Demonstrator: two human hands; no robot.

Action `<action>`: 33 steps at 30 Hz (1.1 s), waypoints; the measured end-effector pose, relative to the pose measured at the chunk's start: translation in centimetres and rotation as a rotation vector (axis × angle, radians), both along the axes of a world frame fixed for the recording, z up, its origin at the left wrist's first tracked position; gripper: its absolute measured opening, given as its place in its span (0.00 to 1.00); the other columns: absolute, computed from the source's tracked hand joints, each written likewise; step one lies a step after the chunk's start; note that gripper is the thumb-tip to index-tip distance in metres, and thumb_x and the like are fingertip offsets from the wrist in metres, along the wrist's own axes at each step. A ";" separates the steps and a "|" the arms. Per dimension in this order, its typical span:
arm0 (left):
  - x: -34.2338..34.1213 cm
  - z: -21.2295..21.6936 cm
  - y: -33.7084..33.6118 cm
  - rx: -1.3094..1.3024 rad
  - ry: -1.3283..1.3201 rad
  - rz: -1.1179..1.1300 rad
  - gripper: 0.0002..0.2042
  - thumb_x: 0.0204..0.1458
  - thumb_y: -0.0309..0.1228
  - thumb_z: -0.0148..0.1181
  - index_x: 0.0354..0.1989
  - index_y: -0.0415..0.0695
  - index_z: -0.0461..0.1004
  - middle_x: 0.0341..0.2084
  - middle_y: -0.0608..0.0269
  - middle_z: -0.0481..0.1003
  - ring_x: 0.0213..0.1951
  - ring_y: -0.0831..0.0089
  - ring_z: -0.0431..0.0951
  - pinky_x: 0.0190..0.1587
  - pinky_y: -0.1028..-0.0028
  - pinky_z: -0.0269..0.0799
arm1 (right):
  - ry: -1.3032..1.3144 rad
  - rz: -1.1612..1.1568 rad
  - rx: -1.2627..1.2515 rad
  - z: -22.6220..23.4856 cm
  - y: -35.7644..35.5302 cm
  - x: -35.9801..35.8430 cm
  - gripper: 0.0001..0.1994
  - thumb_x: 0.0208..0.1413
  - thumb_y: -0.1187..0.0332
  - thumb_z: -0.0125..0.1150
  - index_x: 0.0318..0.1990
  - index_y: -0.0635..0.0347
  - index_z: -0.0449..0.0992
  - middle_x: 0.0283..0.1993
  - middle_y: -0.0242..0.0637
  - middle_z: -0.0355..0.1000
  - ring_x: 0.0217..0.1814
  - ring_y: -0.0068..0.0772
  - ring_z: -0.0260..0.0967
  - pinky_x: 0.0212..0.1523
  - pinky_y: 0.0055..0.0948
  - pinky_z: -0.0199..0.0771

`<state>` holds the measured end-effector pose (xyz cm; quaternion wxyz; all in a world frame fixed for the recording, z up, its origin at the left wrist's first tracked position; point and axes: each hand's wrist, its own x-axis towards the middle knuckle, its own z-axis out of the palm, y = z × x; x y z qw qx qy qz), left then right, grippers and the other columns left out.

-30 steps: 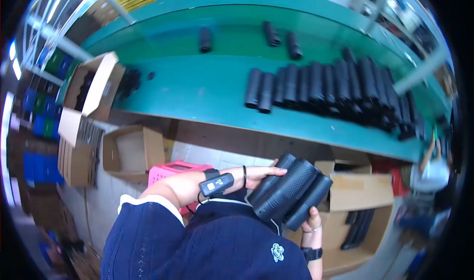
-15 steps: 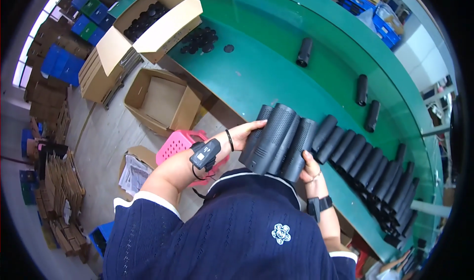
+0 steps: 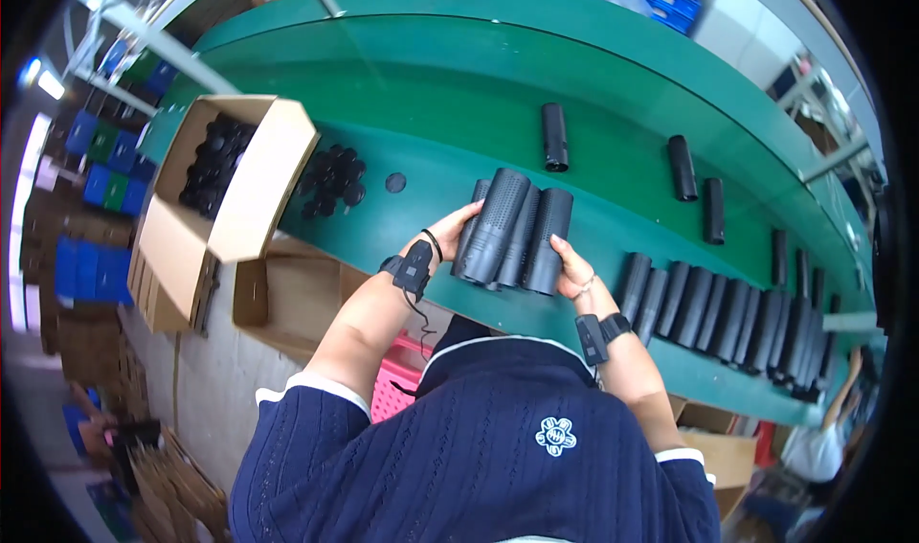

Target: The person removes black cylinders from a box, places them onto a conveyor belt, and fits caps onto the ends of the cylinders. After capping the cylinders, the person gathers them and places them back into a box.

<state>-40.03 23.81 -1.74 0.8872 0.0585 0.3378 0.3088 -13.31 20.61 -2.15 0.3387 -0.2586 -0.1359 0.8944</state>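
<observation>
A bundle of black ribbed cylinders (image 3: 512, 229) is pressed between both hands above the near edge of the green conveyor table (image 3: 421, 93). My left hand (image 3: 448, 237) grips the bundle's left side, and my right hand (image 3: 572, 267) grips its right side. Each wrist carries a small black device on a strap. To the right, a long row of the same black cylinders (image 3: 728, 308) lies side by side along the table's front.
An open cardboard box (image 3: 225, 184) with black round parts sits at the table's left, with a cluster of black caps (image 3: 330, 174) beside it. Single cylinders (image 3: 553, 136) lie on the belt. A pink crate (image 3: 397, 380) stands below. Another person's arm (image 3: 842, 399) shows far right.
My view has swung back over the table. The bundle has moved with both hands from my chest out over the belt's near edge, left of the row.
</observation>
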 end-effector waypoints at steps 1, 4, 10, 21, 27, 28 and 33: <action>-0.8 -0.2 1.4 -0.009 0.026 -0.035 0.20 0.56 0.45 0.53 0.47 0.41 0.71 0.41 0.56 0.76 0.42 0.66 0.78 0.48 0.64 0.74 | -0.041 -0.017 -0.025 -0.4 0.4 -0.7 0.31 0.47 0.55 0.67 0.56 0.60 0.64 0.53 0.41 0.68 0.55 0.39 0.67 0.57 0.45 0.66; -2.8 -0.8 4.5 -0.036 0.071 -0.149 0.22 0.55 0.48 0.54 0.47 0.42 0.72 0.42 0.57 0.76 0.42 0.66 0.78 0.48 0.64 0.73 | -0.119 -0.085 -0.072 -1.1 1.3 -2.7 0.33 0.47 0.54 0.67 0.58 0.58 0.62 0.55 0.41 0.67 0.57 0.40 0.65 0.58 0.48 0.63; -6.5 -0.5 5.8 0.001 0.116 -0.326 0.28 0.52 0.54 0.54 0.54 0.47 0.67 0.48 0.59 0.72 0.49 0.65 0.73 0.51 0.59 0.68 | -0.237 -0.138 -0.066 -1.7 1.9 -1.4 0.15 0.50 0.62 0.63 0.42 0.61 0.74 0.39 0.37 0.75 0.40 0.34 0.74 0.45 0.38 0.75; -7.6 -2.1 5.5 0.158 0.523 -0.232 0.52 0.38 0.45 0.72 0.66 0.45 0.39 0.56 0.48 0.61 0.54 0.55 0.67 0.50 0.49 0.67 | -0.810 -0.245 -0.051 -1.3 2.7 -1.0 0.32 0.46 0.67 0.67 0.58 0.64 0.59 0.48 0.43 0.69 0.49 0.36 0.69 0.48 0.37 0.74; -8.5 -0.5 6.5 0.312 0.980 -0.346 0.51 0.33 0.41 0.76 0.62 0.36 0.46 0.49 0.44 0.67 0.49 0.56 0.72 0.46 0.56 0.73 | -1.330 -0.181 0.173 -4.5 1.7 1.9 0.44 0.47 0.62 0.64 0.67 0.64 0.43 0.59 0.53 0.62 0.56 0.47 0.64 0.58 0.35 0.63; -8.8 -1.0 6.4 0.361 1.012 -0.374 0.50 0.34 0.42 0.75 0.62 0.35 0.47 0.48 0.44 0.68 0.49 0.56 0.73 0.44 0.56 0.74 | -1.330 -0.178 0.169 -5.4 1.2 2.5 0.44 0.47 0.62 0.64 0.67 0.64 0.43 0.59 0.53 0.62 0.56 0.47 0.64 0.58 0.35 0.63; -9.7 -6.6 6.5 0.357 1.026 -0.237 0.48 0.38 0.50 0.70 0.60 0.35 0.49 0.52 0.42 0.65 0.52 0.54 0.69 0.49 0.53 0.68 | -1.835 -0.013 0.424 -4.9 0.8 0.8 0.42 0.52 0.50 0.59 0.69 0.48 0.43 0.56 0.65 0.59 0.60 0.63 0.58 0.61 0.43 0.57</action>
